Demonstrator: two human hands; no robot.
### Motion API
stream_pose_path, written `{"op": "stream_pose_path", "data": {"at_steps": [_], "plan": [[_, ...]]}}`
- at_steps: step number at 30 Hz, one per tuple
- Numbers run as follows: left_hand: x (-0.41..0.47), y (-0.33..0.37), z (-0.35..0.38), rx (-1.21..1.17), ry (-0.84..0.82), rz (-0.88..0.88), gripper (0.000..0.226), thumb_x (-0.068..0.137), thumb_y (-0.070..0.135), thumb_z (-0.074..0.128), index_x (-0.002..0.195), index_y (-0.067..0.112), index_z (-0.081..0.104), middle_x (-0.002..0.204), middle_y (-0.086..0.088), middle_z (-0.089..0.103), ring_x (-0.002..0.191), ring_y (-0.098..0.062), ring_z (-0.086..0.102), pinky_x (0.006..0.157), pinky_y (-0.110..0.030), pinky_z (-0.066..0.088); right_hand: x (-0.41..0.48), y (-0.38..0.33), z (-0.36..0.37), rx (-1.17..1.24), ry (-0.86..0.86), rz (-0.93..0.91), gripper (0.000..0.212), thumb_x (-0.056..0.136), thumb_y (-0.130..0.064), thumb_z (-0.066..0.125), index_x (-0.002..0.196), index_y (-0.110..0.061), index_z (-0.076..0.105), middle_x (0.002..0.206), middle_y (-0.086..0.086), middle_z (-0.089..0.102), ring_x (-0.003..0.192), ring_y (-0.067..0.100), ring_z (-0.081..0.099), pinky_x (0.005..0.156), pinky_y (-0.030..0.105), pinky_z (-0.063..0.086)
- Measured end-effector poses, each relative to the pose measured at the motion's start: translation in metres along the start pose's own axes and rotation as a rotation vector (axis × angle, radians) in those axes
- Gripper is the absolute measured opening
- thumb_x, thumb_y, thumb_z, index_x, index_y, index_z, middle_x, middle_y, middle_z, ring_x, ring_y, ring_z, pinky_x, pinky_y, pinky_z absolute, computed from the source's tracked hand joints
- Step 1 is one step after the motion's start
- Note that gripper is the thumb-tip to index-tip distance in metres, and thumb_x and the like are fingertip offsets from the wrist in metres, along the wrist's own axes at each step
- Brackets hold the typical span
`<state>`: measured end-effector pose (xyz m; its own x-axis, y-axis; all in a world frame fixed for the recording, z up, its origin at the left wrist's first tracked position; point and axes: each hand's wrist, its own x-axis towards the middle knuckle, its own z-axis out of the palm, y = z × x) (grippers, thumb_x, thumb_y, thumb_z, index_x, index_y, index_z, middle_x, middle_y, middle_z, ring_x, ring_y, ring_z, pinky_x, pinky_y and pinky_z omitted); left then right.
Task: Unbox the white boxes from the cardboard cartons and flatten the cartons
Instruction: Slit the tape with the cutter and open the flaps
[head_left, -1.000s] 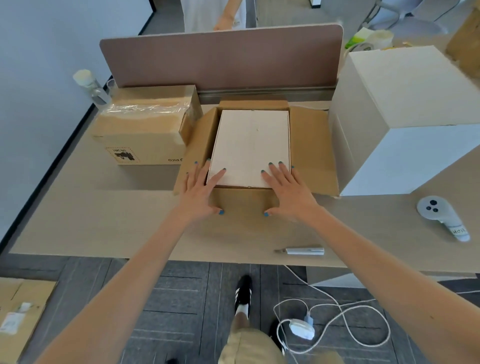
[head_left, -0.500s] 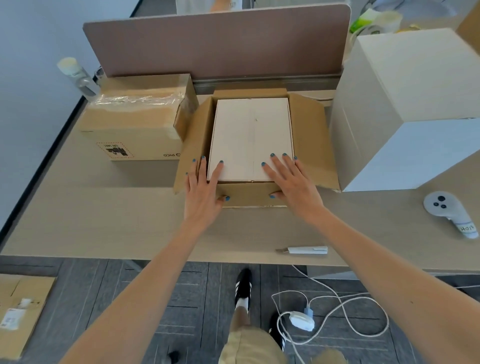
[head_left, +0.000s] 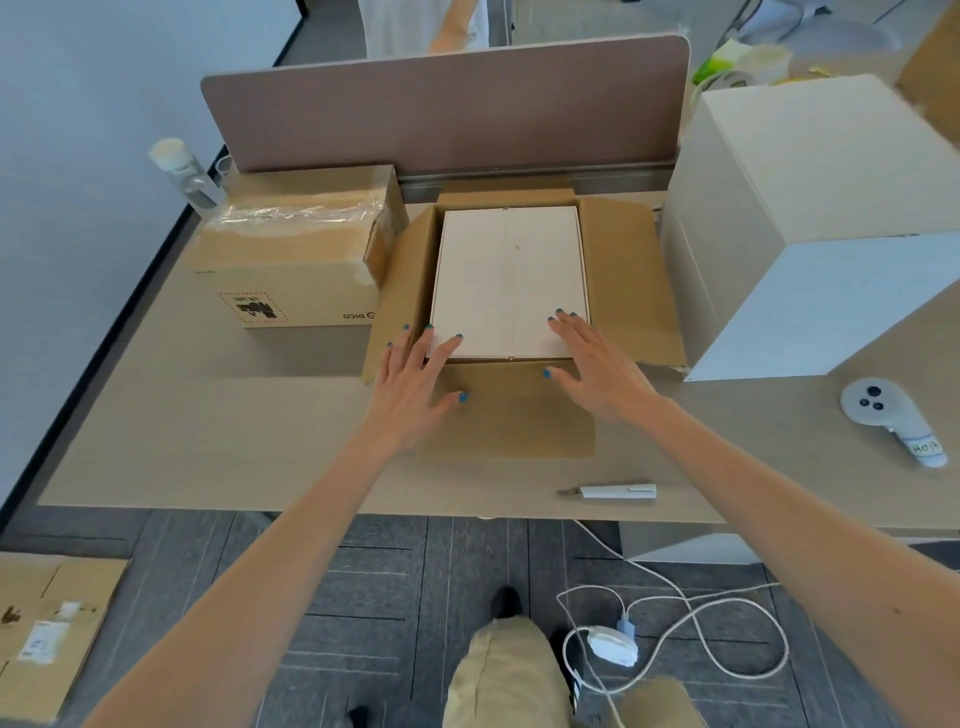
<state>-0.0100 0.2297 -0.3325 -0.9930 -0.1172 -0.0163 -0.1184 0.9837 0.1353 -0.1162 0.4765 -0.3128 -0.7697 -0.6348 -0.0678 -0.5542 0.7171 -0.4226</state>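
Open carton (head_left: 623, 280): stands mid-desk against the divider (head_left: 441, 114), with all four flaps folded outward – the near flap lies flat on the desk (head_left: 208, 426).
White box (head_left: 511, 270): sits inside the open carton, top face exposed, level with the carton rim.
Left hand (head_left: 415, 384): fingers straight and spread, holding nothing; fingertips lie at the near-left corner of the white box and on the left flap, thumb over the near flap.
Right hand (head_left: 597, 364): fingers straight, held close together, holding nothing – positioned over the near-right corner of the white box; contact cannot be confirmed.
Sealed carton (head_left: 296, 260): left of the open carton, taped shut, touching its left flap.
Large white box (head_left: 810, 208): right of the open carton, just beside its right flap.
Utility knife (head_left: 613, 491): near desk edge, right of centre.
Controller (head_left: 883, 415): near right, on the desk.
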Motion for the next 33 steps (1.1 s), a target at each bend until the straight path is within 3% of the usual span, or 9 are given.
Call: {"op": "stream_pose_path", "data": {"at_steps": [8, 15, 18, 24, 30, 33], "plan": [[0.031, 0.009, -0.013, -0.031, 0.051, -0.021, 0.054, 0.103, 0.033, 0.042, 0.154, 0.028, 0.026, 0.162, -0.009, 0.021, 0.149, -0.031, 0.016, 0.116, -0.042, 0.015, 0.027, -0.025, 0.003, 0.083, -0.013, 0.290, 0.058, 0.104, -0.023, 0.033, 0.151, 0.000, 0.007, 0.159, 0.019, 0.002, 0.148, 0.029, 0.003, 0.119, 0.038, 0.013], [0.051, 0.018, -0.015, -0.006, 0.003, -0.060, 0.052, 0.106, 0.034, 0.034, 0.155, 0.025, 0.022, 0.161, -0.016, 0.022, 0.136, -0.035, 0.033, 0.110, -0.040, 0.026, 0.046, -0.042, 0.011, 0.180, 0.041, 0.478, 0.068, 0.101, -0.025, 0.040, 0.150, 0.003, 0.003, 0.159, 0.021, -0.001, 0.148, 0.030, 0.000, 0.120, 0.038, 0.009], [0.060, 0.019, -0.018, 0.002, -0.005, -0.093, 0.050, 0.105, 0.033, 0.034, 0.153, 0.020, 0.024, 0.156, -0.018, 0.028, 0.126, -0.035, 0.041, 0.102, -0.040, 0.033, 0.054, -0.046, 0.009, 0.294, 0.109, 0.556, 0.071, 0.094, -0.021, 0.048, 0.148, 0.004, 0.010, 0.157, 0.020, 0.011, 0.147, 0.029, 0.009, 0.119, 0.038, 0.014], [0.071, 0.020, -0.025, -0.010, -0.016, -0.149, 0.047, 0.105, 0.031, 0.036, 0.147, 0.013, 0.028, 0.120, -0.014, 0.053, 0.105, -0.031, 0.052, 0.081, -0.037, 0.041, 0.071, -0.055, -0.006, 0.394, 0.174, 0.724, 0.069, 0.082, -0.019, 0.054, 0.140, 0.005, 0.025, 0.144, 0.015, 0.036, 0.135, 0.030, 0.031, 0.108, 0.042, 0.032], [0.074, 0.012, -0.027, 0.007, -0.028, -0.137, 0.046, 0.104, 0.030, 0.038, 0.146, 0.013, 0.029, 0.114, -0.012, 0.055, 0.102, -0.030, 0.055, 0.072, -0.034, 0.036, 0.086, -0.061, -0.011, 0.401, 0.201, 0.821, 0.067, 0.083, -0.022, 0.052, 0.138, 0.006, 0.028, 0.139, 0.018, 0.042, 0.130, 0.034, 0.039, 0.106, 0.045, 0.034], [0.075, 0.009, -0.027, -0.024, -0.031, -0.131, 0.044, 0.103, 0.028, 0.040, 0.143, 0.013, 0.031, 0.112, -0.012, 0.058, 0.100, -0.030, 0.056, 0.073, -0.038, 0.042, 0.094, -0.058, -0.019, 0.388, 0.208, 0.863, 0.059, 0.085, -0.025, 0.046, 0.132, 0.007, 0.033, 0.118, 0.014, 0.057, 0.110, 0.033, 0.054, 0.096, 0.041, 0.043]]}}
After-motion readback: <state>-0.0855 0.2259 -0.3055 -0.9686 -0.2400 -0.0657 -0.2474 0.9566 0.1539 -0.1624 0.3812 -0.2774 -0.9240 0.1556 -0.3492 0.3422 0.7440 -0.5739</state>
